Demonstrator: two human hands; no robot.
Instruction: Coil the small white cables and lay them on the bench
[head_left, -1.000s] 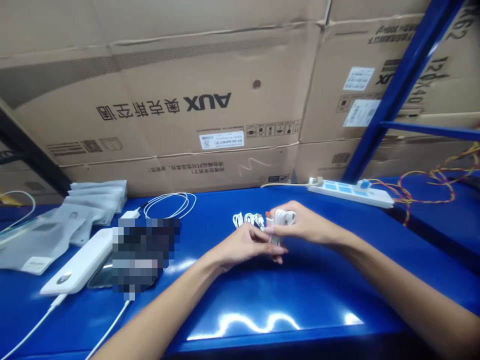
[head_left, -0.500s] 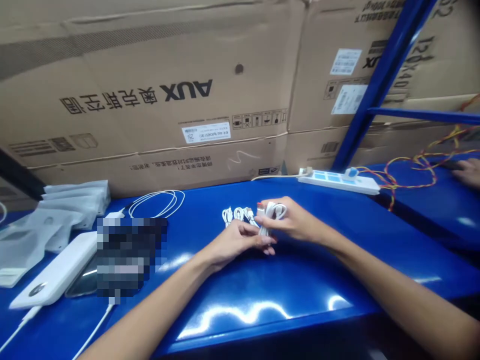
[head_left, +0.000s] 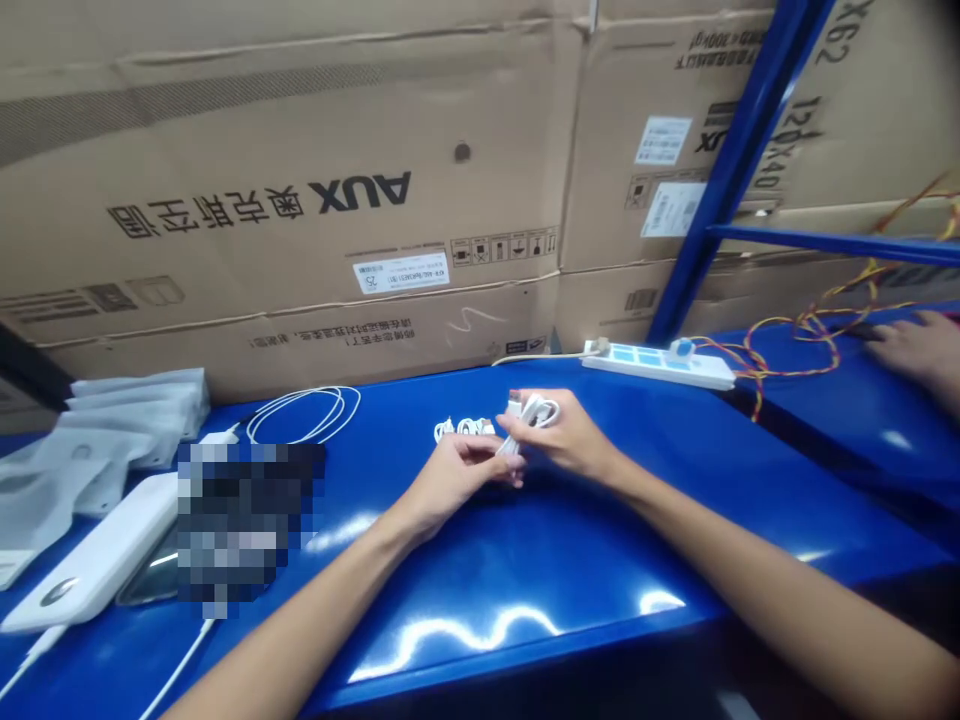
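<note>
A folded white USB cable (head_left: 538,410) is held between my two hands, above the blue tabletop (head_left: 600,540). My right hand (head_left: 574,435) is closed round its upper part, where a USB plug and loops stick out past the fingers. The lower end of the same bundle is pinched by my left hand (head_left: 461,478). Just behind my left hand lie more coiled white cables (head_left: 444,430), partly hidden by the fingers.
On the left are a white power bank (head_left: 105,550), a blurred-out dark device (head_left: 247,520) and grey pouches (head_left: 135,405). A power strip (head_left: 660,366) sits against large cartons (head_left: 300,120). Beside the blue post (head_left: 720,180) are red-yellow wires (head_left: 817,325) and another person's hand (head_left: 919,345).
The view has shifted slightly, so most things appear further left. Both hands still grip the cable, with the bundle tilted a little more. More of the other person's hand shows.
</note>
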